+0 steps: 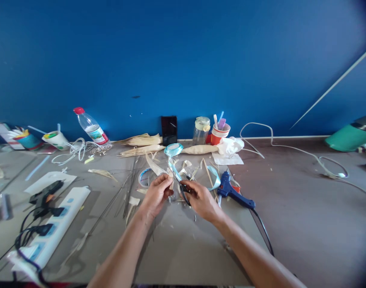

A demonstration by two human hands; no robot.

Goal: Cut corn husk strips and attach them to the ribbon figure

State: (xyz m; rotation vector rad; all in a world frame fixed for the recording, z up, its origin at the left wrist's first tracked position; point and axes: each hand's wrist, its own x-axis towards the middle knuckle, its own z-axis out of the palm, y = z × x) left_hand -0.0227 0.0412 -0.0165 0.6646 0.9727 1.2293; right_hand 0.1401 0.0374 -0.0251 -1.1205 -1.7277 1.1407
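My left hand (158, 194) is closed in a pinch on a pale dried corn husk strip (154, 165), which fans up and to the left. My right hand (201, 199) grips black-handled scissors (185, 193) just right of the left fingertips, blades pointing away from me. Whether the blades touch the husk I cannot tell. Beyond the hands lies a roll of light blue ribbon (173, 149), and a loop of blue ribbon (214, 179) curls near the right hand. A blue glue gun (235, 193) rests to the right. Husk scraps and thin wires (129, 186) surround the hands.
A white power strip (58, 224) with black plugs lies at left. Along the blue wall are a tilted water bottle (93, 127), corn husks (143, 141), a dark phone (169, 130), a clear jar (201, 130), red paper cups (220, 134) and a white cable (306, 151).
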